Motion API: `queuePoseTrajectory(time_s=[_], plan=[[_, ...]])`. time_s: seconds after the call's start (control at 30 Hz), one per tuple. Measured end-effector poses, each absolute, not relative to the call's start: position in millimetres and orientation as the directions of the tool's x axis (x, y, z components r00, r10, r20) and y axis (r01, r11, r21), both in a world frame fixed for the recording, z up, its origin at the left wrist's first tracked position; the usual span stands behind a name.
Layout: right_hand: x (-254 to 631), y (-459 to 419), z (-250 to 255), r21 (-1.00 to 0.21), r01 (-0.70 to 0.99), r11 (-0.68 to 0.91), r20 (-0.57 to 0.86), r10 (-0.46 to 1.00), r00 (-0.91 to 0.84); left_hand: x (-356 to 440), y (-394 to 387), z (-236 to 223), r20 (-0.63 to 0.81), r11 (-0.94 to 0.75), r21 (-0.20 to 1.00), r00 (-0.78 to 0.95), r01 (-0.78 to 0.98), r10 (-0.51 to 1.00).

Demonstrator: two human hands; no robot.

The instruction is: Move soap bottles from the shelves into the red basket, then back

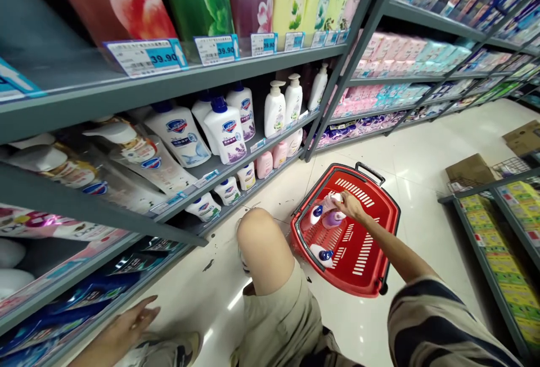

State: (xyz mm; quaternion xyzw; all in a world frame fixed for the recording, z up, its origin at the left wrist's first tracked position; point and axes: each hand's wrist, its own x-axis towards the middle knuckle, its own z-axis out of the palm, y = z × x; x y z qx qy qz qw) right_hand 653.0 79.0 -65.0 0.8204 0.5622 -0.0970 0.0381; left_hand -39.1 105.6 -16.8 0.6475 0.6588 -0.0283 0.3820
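My right hand (350, 208) reaches into a red shopping basket (382, 243) on the floor. Its fingers are closed around the white top of a purple pump bottle (333, 219). Beside that bottle, a white bottle with a blue cap (315, 213) is in the basket, and another white, blue-capped bottle (324, 256) lies nearer to me. My left hand (124, 322) hangs low at the left, close to the bottom shelf, its fingers loosely apart and holding nothing.
Shelves on the left hold white hand-wash bottles (230, 131), smaller bottles (228, 191) and large boxed packs (206, 7) above price tags. My bent knee (265, 238) is between shelf and basket. Cardboard boxes (470, 171) and a low rack of yellow-green packs (489, 243) stand right.
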Motion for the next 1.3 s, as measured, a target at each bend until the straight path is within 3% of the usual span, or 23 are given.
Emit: queuePoseTrajectory(time_s=[0.1,0.2,0.3,0.4,0.53,0.6,0.67,0.77,0.87,0.97,1.1,1.17,1.3], plan=[[633,55,-4,-0.215,0.933,-0.287,0.11,0.943,0.315,-9,117,4,-0.424,0.159,0.619,0.157,0.769,0.892],[592,39,76,-0.431,0.901,-0.051,0.497,0.82,0.285,59,115,48,-0.22,-0.008,0.739,0.253,0.673,0.942],[527,37,153,-0.512,0.855,0.088,0.632,0.712,0.305,148,94,94,0.046,-0.292,0.847,0.486,0.444,0.873],[449,41,200,-0.631,0.758,0.167,0.612,0.708,0.353,222,63,112,0.278,-0.478,0.837,0.545,0.267,0.791],[355,44,206,-0.807,0.532,0.258,0.518,0.742,0.426,245,43,96,0.361,-0.398,0.889,0.19,0.225,0.913],[324,48,195,-0.878,0.376,0.295,0.415,0.862,0.292,221,43,88,0.267,-0.274,0.958,0.078,0.09,0.96],[304,56,180,-0.932,0.225,0.284,0.308,0.948,0.079,185,46,86,0.095,-0.081,0.987,0.097,-0.137,0.991],[289,72,161,-0.989,0.071,0.131,0.12,0.983,-0.139,136,52,89,-0.197,0.271,0.865,0.21,-0.422,0.958],[287,86,151,-0.999,-0.002,-0.035,-0.033,0.954,-0.298,109,59,93,-0.249,0.43,0.732,0.381,-0.528,0.891],[288,94,149,-0.997,-0.058,-0.048,-0.026,0.939,-0.343,101,62,99,-0.169,0.386,0.785,0.432,-0.485,0.886],[291,101,154,-0.993,-0.105,-0.06,-0.015,0.921,-0.39,103,59,119,-0.14,0.273,0.917,0.406,-0.292,0.903],[295,105,162,-0.994,-0.109,0.017,0.055,0.931,-0.361,107,60,135,-0.079,0.163,0.963,0.353,-0.213,0.932],[309,119,201,-0.967,-0.045,0.249,0.251,0.921,-0.298,116,79,182,0.195,-0.183,0.98,0.24,-0.075,0.951]])
